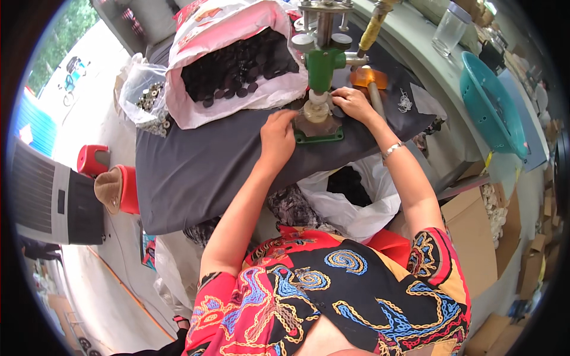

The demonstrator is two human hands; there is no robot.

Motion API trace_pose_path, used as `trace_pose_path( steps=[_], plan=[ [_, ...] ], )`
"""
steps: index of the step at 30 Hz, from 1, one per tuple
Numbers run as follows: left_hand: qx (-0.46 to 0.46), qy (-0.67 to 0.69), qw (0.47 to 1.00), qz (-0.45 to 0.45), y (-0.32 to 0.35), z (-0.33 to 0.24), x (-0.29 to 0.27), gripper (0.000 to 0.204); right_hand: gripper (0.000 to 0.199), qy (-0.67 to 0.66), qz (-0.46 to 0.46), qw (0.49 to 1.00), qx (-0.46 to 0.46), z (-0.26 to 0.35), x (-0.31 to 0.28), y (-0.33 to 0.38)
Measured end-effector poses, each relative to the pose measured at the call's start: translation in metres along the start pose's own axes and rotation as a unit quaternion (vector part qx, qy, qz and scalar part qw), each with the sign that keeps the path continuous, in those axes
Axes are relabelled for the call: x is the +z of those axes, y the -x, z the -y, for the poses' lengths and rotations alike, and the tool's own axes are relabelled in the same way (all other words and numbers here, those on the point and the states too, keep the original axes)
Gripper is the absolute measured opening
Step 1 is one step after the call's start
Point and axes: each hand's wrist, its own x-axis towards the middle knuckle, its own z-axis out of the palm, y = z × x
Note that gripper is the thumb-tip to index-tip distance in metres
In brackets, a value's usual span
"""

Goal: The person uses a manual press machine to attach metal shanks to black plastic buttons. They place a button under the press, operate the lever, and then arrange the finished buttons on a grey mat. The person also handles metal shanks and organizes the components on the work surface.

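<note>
Right now, from the head camera, both of your hands meet at the base of the green cast-metal hand press [323,65] that stands on the bench covered in dark grey cloth [196,172]. Your left hand [278,136] rests on the cloth just left of the press's green base plate [319,135], fingers curled and reaching in toward the pale round die [316,111] under the ram; whether it pinches a piece there is too small to tell. Your right hand [354,104] sits on the other side of the die, fingers bent down and touching it or something small beside it; what it grips, if anything, cannot be made out. A silver bracelet [392,149] circles that wrist. The press's lever with the yellow-wrapped grip [374,28] rises behind your right hand, untouched.

Behind the press lies an open pink-and-white plastic bag full of small black round pieces [237,68], and further left a clear plastic bag of small metal parts [148,98]. A white plastic bag holding more black pieces [350,187] hangs below the bench edge, near your lap. To the right, well apart, a teal plastic basket [490,104] leans on a pale counter beside a clear jar [449,26]. A red stool [92,159] stands on the floor at left.
</note>
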Motion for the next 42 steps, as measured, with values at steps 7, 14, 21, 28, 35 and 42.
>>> trace_pose_path(
  steps=[7, 14, 21, 28, 35, 42],
  plan=[
    [-0.063, -0.063, 0.992, 0.088, -0.049, 0.021, 0.018, 0.048, 0.02, 0.042, 0.001, 0.998, -0.036, 0.033, -0.021, 0.063],
    [-0.071, 0.017, 0.997, 0.038, -0.037, 0.028, 0.018, 0.049, 0.014, 0.057, -0.05, 0.993, -0.091, 0.064, -0.021, 0.121],
    [-0.104, 0.037, 0.99, 0.085, -0.043, 0.038, 0.018, 0.042, 0.018, 0.025, -0.021, 0.998, -0.045, 0.081, -0.035, 0.164],
    [-0.117, 0.03, 0.984, 0.131, -0.06, 0.044, 0.048, 0.033, 0.045, 0.346, -0.149, 0.919, 0.121, 0.049, -0.061, 0.139],
    [-0.247, 0.321, 0.897, 0.177, -0.06, 0.042, 0.048, 0.044, 0.028, 0.273, -0.073, 0.947, 0.154, 0.009, -0.077, 0.113],
    [-0.232, 0.324, 0.904, 0.155, -0.038, 0.03, 0.027, 0.041, 0.023, 0.367, -0.069, 0.924, 0.085, 0.007, -0.086, 0.054]
  ],
)
